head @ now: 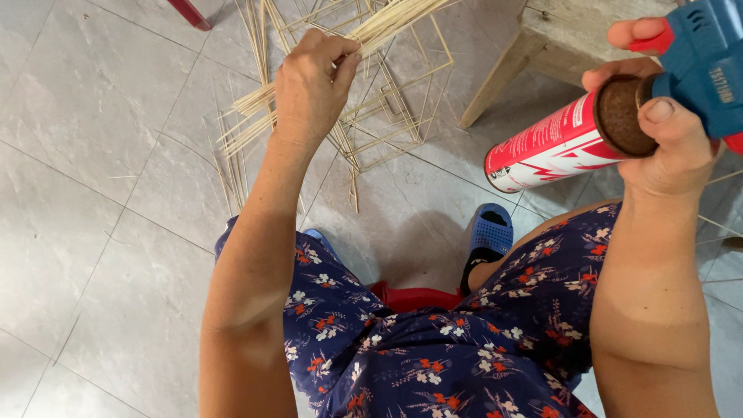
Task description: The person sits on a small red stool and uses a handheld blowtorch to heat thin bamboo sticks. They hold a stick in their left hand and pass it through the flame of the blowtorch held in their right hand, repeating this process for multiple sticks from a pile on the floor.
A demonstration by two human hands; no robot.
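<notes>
Grey stone-look floor tiles [93,232], a seated person working thin sticks with a torch.

Left hand [309,89] fingers pinch a bundle of pale bamboo sticks [387,23] above the stick-frame lattice [387,116]; right hand [665,131], right of the lattice, fingers wrapped round a blue torch head [708,70] on a glossy red gas canister [549,147]; joining seems under way.

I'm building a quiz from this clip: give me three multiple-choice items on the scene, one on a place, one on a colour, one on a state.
1. Where does the wire frame lie?
A. on the floor tiles
B. on the wooden bench
C. on the lap

2. What colour is the gas can?
A. green
B. red and white
C. black

3. What is the left hand doing?
A. resting open
B. gripping a bundle of thin sticks
C. pressing the slipper

A: the frame rests on grey tiles.
B: the can's body is red with white marks.
B: its fingers close round the sticks.
</notes>
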